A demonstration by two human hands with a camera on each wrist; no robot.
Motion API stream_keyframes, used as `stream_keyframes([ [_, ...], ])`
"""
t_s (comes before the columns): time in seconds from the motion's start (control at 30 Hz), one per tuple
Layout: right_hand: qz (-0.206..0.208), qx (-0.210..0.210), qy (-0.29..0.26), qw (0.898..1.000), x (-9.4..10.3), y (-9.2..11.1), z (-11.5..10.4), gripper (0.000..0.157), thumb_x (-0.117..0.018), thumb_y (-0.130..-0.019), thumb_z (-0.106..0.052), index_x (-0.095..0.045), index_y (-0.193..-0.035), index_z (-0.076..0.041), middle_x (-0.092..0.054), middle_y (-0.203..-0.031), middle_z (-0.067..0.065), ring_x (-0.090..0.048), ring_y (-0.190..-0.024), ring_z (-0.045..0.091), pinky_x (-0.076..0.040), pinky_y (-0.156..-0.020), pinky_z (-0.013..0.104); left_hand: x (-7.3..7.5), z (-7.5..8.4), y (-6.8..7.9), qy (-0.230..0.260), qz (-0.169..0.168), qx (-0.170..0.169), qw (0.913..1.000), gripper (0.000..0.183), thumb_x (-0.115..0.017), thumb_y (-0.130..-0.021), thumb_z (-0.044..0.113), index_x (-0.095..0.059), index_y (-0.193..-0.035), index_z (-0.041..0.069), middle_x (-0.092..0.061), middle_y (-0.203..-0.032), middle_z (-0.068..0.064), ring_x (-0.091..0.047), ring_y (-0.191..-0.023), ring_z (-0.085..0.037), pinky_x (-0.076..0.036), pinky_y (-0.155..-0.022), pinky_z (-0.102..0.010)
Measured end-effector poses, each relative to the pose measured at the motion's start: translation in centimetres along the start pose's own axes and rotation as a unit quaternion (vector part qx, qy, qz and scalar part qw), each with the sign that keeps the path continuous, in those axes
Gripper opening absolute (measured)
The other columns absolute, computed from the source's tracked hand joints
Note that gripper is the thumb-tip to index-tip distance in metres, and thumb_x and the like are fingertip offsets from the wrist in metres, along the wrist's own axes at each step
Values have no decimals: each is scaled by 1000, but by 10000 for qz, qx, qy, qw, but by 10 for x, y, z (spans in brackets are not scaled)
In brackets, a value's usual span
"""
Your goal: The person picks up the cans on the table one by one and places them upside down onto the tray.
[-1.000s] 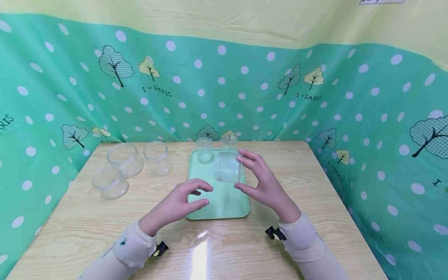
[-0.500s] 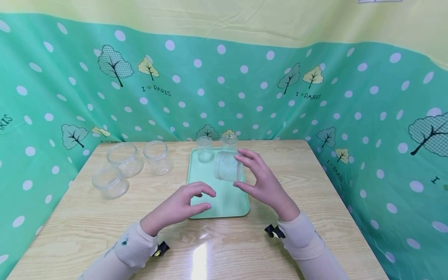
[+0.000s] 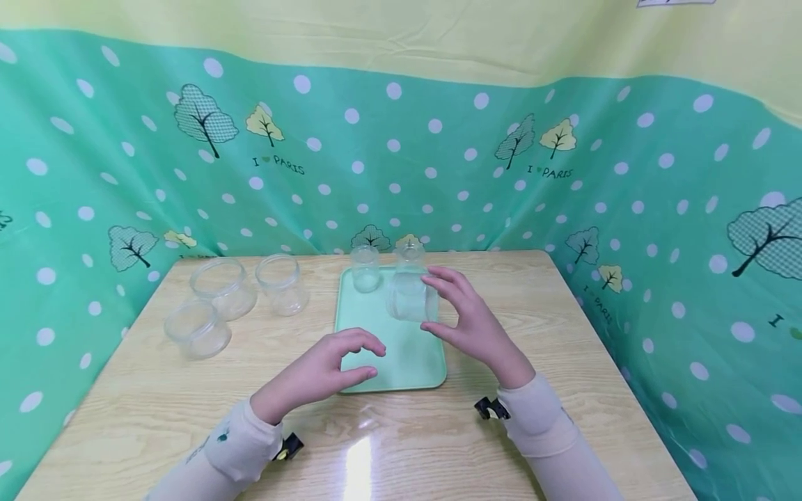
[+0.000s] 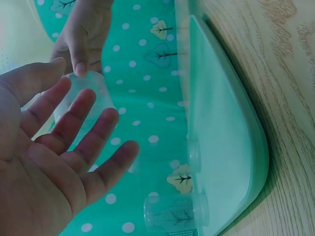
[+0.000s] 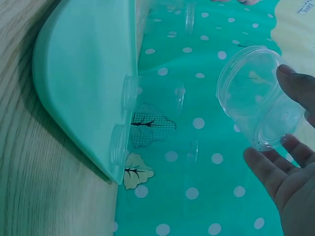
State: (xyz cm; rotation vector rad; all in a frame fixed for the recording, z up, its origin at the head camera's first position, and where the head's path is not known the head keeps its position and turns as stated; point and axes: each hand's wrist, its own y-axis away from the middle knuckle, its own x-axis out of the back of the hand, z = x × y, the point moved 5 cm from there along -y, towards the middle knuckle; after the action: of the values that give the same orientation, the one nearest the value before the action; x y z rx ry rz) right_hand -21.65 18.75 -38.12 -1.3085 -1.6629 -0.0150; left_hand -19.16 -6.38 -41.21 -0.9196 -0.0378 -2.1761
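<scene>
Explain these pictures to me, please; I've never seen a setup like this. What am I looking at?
There is no robot here: these are a person's two bare hands. The wide picture comes from a camera on the head, looking forward and down. The other two come from a camera on each wrist, so the scene looks turned sideways. On the wooden table lies a green tray, with two small jars standing at its far end. Left of it stand a large wide jar, a smaller wide jar and a taller jar. The right hand holds a clear jar tipped on its side above the tray. The left hand holds nothing.
</scene>
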Motion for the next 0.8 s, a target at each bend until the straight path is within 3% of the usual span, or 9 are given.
stream_keyframes([
  [0.23,-285,-183,254,9991,-1,-2,3,84,-88,-83,-15,-45,-154,-23,-38,-160,6,-43,-144,24,-49,-110,44,0,-1,-1,-46,-82,-142,9999,25,-73,-97,21,-66,-120,28,-67,-121,11,-61,-116,-10,-52,-101,-32],
  [0.8,-1035,-661,926,9881,-3,-25,4,80,-88,-84,-25,-47,-153,-27,-44,-155,4,-44,-142,25,-48,-111,47,-1,2,1,-220,-98,-90,9997,22,-74,-97,26,-66,-117,29,-67,-118,15,-61,-115,-8,-51,-102,-34],
])
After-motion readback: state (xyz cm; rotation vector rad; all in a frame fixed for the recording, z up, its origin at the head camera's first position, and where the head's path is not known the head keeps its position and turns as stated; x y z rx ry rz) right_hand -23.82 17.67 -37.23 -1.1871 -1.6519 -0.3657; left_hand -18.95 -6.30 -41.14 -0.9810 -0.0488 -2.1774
